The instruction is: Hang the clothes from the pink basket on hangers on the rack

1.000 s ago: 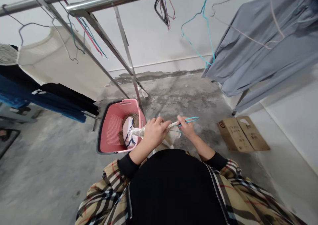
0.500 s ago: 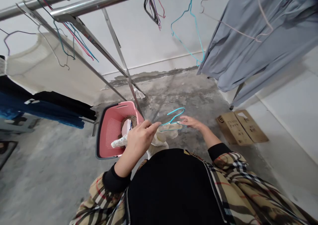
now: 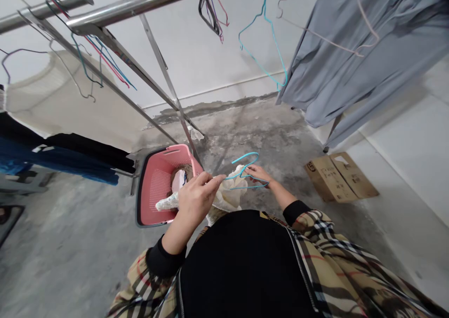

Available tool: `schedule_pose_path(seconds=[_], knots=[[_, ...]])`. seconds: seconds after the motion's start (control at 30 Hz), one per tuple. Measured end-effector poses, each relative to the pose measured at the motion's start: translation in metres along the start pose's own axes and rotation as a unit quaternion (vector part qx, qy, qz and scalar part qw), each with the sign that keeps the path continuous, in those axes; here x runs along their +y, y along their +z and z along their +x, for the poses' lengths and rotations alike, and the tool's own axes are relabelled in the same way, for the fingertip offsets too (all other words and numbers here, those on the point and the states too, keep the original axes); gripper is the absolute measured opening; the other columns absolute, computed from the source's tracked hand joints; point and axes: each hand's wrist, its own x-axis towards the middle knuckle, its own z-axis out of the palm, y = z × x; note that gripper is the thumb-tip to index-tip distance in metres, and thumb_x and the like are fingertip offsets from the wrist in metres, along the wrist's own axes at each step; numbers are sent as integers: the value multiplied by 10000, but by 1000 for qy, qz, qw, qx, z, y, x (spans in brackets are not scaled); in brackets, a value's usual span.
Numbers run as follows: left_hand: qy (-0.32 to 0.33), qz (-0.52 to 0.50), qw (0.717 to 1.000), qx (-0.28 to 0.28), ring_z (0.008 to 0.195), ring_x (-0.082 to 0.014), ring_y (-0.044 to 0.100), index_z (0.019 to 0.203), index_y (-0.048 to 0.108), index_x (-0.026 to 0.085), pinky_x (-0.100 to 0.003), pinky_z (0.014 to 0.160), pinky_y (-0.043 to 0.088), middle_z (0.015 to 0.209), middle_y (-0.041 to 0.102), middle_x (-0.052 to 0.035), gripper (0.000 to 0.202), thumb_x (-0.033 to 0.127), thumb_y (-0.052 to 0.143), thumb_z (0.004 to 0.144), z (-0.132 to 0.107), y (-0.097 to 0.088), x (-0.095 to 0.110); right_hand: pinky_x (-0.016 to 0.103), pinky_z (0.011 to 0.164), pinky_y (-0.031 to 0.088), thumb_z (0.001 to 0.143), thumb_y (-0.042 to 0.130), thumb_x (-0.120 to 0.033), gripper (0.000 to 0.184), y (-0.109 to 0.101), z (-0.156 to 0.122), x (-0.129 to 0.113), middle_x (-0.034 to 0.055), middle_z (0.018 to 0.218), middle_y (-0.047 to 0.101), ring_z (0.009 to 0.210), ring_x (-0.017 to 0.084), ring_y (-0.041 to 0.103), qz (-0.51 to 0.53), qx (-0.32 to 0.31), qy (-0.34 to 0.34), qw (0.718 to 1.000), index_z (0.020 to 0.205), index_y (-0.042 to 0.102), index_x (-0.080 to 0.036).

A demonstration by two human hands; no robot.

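Observation:
My left hand (image 3: 196,198) is closed around a cream lace garment (image 3: 228,194), which droops in front of my black top. My right hand (image 3: 257,174) pinches the wire of a turquoise hanger (image 3: 245,161) together with the garment's other end. The hanger's hook points up and away from me. A pink laundry basket (image 3: 154,187) stands on the floor just left of my left hand, with a few clothes inside it.
Steel rack bars (image 3: 140,2) cross overhead with empty wire hangers (image 3: 261,32). A grey shirt (image 3: 351,56) hangs at the right, cream, black and blue clothes (image 3: 52,121) at the left. Flattened cardboard (image 3: 340,175) lies on the concrete floor by the white wall.
The hands have moved apart and the hanger has risen with its hook tilted upward. My right hand has closed again onto the hanger and the cloth. The view shifted slightly to the right.

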Motion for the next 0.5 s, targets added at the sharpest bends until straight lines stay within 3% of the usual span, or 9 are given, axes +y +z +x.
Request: schedule_pose_path(seconds=[0.1, 0.23, 0.4, 0.5], knots=[[-16, -2, 1000, 17, 639, -90, 550, 1029, 734, 317, -220, 518, 312, 751, 645, 21, 211, 235, 578, 913, -3, 3, -6, 169, 470, 436, 714, 734, -328, 218, 5, 0, 2, -10, 673, 635, 550, 89, 578, 69, 30, 1, 997, 822, 631, -169], [-90, -5, 994, 60, 677, -73, 572, 1034, 737, 316, -194, 545, 334, 778, 652, 22, 188, 281, 604, 906, -10, 12, -24, 226, 570, 521, 695, 701, -308, 194, 3, -5, 2, -13, 634, 635, 582, 116, 624, 179, 49, 5, 983, 780, 573, -189], [-166, -42, 980, 98, 674, -65, 572, 1067, 730, 281, -172, 533, 343, 785, 621, 10, 217, 301, 560, 935, -20, 27, -44, 230, 587, 525, 658, 660, -292, 167, 1, -14, -7, -3, 658, 650, 591, 111, 609, 265, 82, -12, 961, 740, 550, -197], [-164, -39, 980, 105, 669, -66, 567, 1058, 737, 281, -169, 548, 355, 785, 618, 5, 215, 297, 563, 933, -25, 34, -48, 249, 577, 526, 638, 660, -316, 183, 1, -15, -17, -5, 648, 649, 587, 125, 604, 279, 120, -29, 952, 723, 547, -199]])
